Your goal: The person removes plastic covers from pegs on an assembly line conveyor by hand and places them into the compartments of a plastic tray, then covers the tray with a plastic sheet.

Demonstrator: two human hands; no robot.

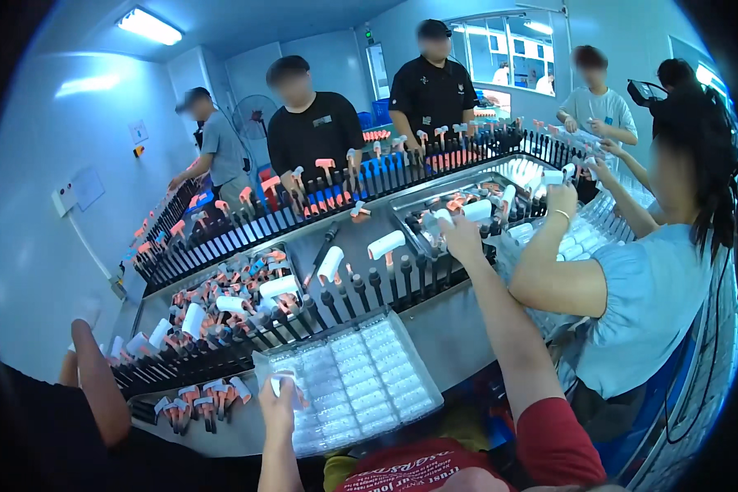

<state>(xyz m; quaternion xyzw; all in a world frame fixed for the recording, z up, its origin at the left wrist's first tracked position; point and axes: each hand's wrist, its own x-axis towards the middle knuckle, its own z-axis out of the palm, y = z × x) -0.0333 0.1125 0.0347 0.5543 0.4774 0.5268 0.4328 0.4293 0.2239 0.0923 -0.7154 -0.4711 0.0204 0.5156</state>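
Note:
My left hand (pixel 279 403) is closed around a small white plastic piece (pixel 284 379), above the left side of a clear plastic tray (pixel 425 392). Rows of white, rounded pieces (pixel 357 366) fill that tray's compartments. My right arm, in a red sleeve, reaches forward to the row of black posts. There my right hand (pixel 464 238) has its fingers closed at a white rounded piece (pixel 443 216); how firmly it grips is not clear. White tubular covers (pixel 386 244) sit sideways on some nearby posts, on orange stems.
A metal bin (pixel 285 261) heaped with orange and grey parts lies behind the posts at left. Another parts tray (pixel 414 234) stands beyond my right hand. A co-worker in light blue (pixel 644 303) works close at right. Loose orange-and-grey parts (pixel 207 398) lie left of my tray.

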